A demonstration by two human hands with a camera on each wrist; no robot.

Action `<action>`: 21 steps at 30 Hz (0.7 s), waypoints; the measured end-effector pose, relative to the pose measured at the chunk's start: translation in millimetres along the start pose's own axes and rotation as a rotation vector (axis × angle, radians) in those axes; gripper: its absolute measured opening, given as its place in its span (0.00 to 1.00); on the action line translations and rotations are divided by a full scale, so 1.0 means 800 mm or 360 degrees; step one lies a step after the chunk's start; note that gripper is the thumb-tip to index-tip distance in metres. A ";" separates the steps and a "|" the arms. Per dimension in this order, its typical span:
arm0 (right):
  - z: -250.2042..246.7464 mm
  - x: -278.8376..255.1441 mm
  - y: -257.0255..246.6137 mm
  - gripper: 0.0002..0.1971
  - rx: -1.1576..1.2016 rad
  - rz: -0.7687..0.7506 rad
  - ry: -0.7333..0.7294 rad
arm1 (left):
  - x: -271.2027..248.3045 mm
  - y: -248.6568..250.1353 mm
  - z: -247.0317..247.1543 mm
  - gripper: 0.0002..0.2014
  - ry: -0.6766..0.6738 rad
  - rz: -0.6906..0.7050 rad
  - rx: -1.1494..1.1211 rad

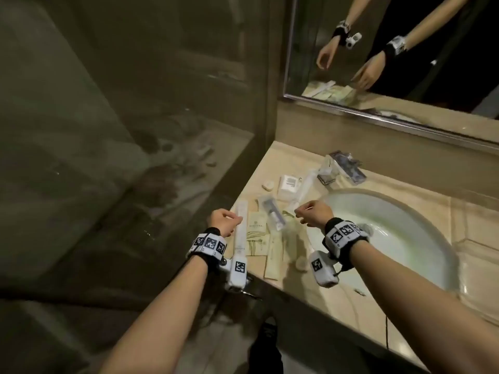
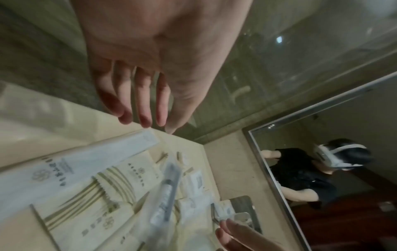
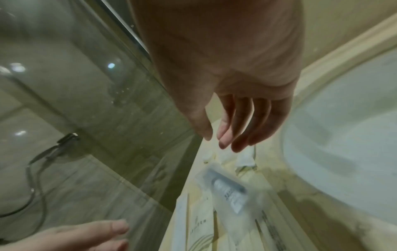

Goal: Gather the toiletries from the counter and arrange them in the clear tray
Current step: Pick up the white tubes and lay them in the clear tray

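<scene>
Wrist views show left hand (image 2: 137, 81) and right hand (image 3: 234, 105) relaxed, empty above packets (image 1: 259, 238).

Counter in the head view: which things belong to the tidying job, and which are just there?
Job:
- long white packet
- beige sachets
- clear-wrapped razor
- white box
- clear tray
- left hand, right hand, both empty

Not the job:
- sink
- mirror

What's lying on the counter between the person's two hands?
In the head view, between the left hand and right hand lie a long white sachet, beige packets and a clear-wrapped dark item.
</scene>
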State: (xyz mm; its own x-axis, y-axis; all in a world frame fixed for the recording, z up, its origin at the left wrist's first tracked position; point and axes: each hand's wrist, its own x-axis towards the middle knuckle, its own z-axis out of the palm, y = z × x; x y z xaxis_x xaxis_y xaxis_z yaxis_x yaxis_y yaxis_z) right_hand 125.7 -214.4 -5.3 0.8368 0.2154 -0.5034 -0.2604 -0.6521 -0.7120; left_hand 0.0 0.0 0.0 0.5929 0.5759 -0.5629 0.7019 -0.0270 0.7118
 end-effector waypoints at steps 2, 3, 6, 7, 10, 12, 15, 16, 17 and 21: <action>0.013 0.030 0.000 0.12 -0.0037 0.0087 0.0050 | 0.025 -0.003 0.007 0.09 0.0070 -0.0058 0.0080; 0.019 0.043 0.002 0.13 -0.0080 0.0143 0.0056 | 0.036 -0.006 0.011 0.10 0.0063 -0.0100 0.0106; 0.033 0.076 0.007 0.14 -0.0207 0.0265 0.0073 | 0.055 -0.009 0.026 0.14 0.0028 -0.0209 0.0159; 0.036 0.087 0.009 0.12 -0.0230 0.0294 0.0105 | 0.062 -0.011 0.031 0.18 0.0031 -0.0231 0.0184; 0.043 0.113 0.015 0.17 -0.0226 0.0375 0.0205 | 0.074 -0.013 0.040 0.26 0.0041 -0.0287 0.0239; 0.047 0.123 0.017 0.29 -0.0204 0.0416 0.0254 | 0.080 -0.013 0.045 0.26 0.0056 -0.0292 0.0265; 0.051 0.130 0.017 0.33 -0.0184 0.0442 0.0286 | 0.088 -0.015 0.049 0.22 0.0108 -0.0306 0.0326; 0.052 0.132 0.017 0.32 -0.0182 0.0457 0.0282 | 0.090 -0.014 0.049 0.20 0.0112 -0.0314 0.0337; 0.052 0.134 0.017 0.29 -0.0183 0.0464 0.0279 | 0.091 -0.014 0.049 0.18 0.0091 -0.0306 0.0358; 0.050 0.136 0.014 0.18 -0.0234 0.0487 0.0186 | 0.091 -0.011 0.046 0.14 -0.0005 -0.0280 0.0387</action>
State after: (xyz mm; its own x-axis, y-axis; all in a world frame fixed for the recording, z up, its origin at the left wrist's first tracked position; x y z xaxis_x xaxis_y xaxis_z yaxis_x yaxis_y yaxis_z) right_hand 194.3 -169.0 -87.3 0.7825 -0.0851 -0.6169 -0.4424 -0.7731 -0.4545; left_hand 51.7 12.4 -62.7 0.4548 0.5864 -0.6702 0.8677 -0.1223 0.4819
